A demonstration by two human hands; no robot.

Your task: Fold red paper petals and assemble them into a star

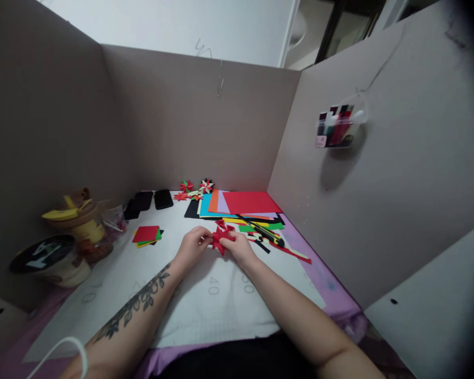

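Between my two hands, just above the white sheet, is a red folded paper star point(221, 243) with pointed tips. My left hand point(194, 243) pinches its left side between thumb and fingers. On the other side, my right hand point(240, 247) grips it with the thumb lying across the front. Small red folded pieces point(223, 225) lie right behind the star. To the right of my right hand rests a black and yellow utility knife point(267, 233), among green, yellow and black paper strips.
Coloured paper sheets point(253, 202) are stacked at the back, with several finished paper stars point(187, 186) beside them. Small paper squares point(147, 235) lie left. Pots point(76, 221) and a lidded tub point(51, 260) line the left wall. A plastic container point(339, 126) hangs on the right wall.
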